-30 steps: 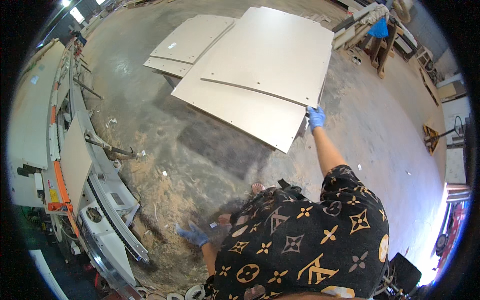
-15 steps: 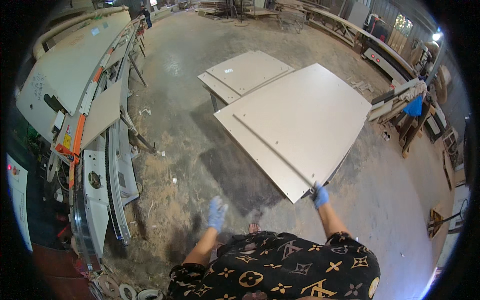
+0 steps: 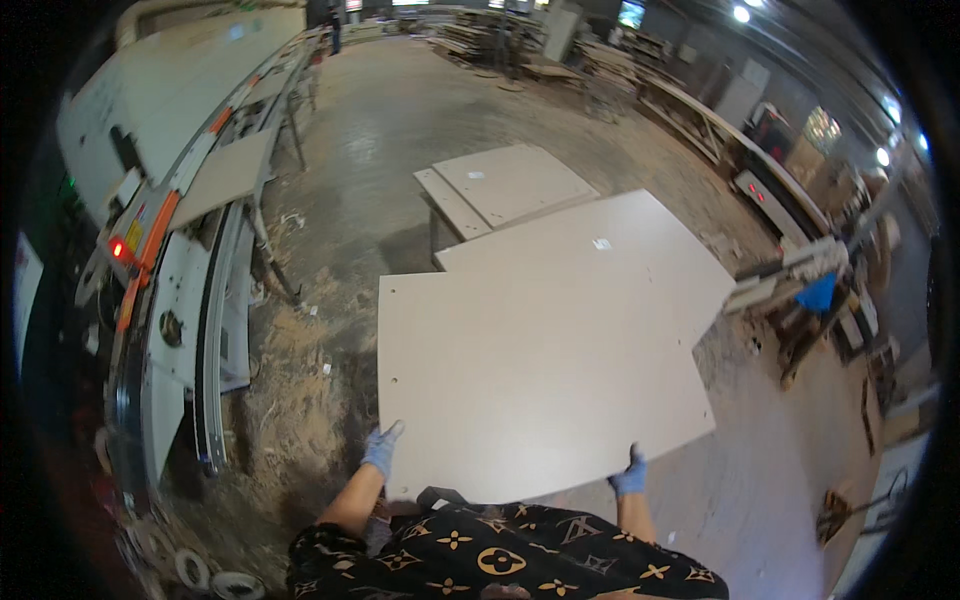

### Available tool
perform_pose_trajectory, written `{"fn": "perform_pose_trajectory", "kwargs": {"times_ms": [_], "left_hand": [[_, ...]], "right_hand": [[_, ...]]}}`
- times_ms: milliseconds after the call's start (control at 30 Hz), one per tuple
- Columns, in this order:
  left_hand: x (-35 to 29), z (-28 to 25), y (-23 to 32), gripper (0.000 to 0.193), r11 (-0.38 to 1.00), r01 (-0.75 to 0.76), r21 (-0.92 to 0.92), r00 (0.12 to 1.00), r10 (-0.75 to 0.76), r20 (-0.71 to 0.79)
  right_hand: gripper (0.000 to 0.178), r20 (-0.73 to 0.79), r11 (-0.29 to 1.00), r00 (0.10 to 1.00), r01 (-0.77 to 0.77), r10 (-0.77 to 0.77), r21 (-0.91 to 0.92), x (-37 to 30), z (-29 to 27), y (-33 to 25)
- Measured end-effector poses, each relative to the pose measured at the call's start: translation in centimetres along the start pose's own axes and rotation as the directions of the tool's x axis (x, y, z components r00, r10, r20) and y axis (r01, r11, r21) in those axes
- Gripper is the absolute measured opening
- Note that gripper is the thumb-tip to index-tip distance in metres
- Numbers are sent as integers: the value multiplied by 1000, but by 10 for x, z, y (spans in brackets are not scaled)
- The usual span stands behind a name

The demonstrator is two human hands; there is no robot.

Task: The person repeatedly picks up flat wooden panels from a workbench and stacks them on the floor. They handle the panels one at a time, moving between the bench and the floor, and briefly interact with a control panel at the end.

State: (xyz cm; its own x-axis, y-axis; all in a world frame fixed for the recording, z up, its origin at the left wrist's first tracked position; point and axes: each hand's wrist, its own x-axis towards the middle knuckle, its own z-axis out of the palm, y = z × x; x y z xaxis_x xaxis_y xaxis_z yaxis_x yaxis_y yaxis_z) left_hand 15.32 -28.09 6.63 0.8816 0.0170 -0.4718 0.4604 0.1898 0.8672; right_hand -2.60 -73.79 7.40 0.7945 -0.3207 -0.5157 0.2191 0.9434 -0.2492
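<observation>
A large beige board with small holes near its edges lies broad and flat in front of my body, its near edge against the dark patterned shirt. My left hand, in a blue glove, grips its left edge near the corner. On the near right edge, my right hand, gloved the same way, has its thumb on top and the fingers hidden beneath. Beyond the held board, another large beige panel sticks out with a white label on it. Smaller stacked panels rest on a low stand at the far left of it.
Along the left runs a long machine with an orange strip and a beige piece on its bed. Offcuts and a blue bag are heaped at right. Rings lie on the floor at lower left.
My left hand has moved from free air onto the board's left edge. The board has come toward my body and turned, uncovering the panel below. The view has tilted up.
</observation>
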Motion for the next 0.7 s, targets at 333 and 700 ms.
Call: {"fn": "perform_pose_trajectory", "kwargs": {"times_ms": [333, 700], "left_hand": [[-122, -157, 50, 42, 976, -87, 201, 913, 159, -376], [-248, -341, -5, 45, 989, 145, 26, 388, -33, -921]], "right_hand": [[46, 55, 930, 991, -98, 125, -354, 3, 48, 119], [48, 171, 697, 775, -418, 608, -583, 53, 173, 416]]}}
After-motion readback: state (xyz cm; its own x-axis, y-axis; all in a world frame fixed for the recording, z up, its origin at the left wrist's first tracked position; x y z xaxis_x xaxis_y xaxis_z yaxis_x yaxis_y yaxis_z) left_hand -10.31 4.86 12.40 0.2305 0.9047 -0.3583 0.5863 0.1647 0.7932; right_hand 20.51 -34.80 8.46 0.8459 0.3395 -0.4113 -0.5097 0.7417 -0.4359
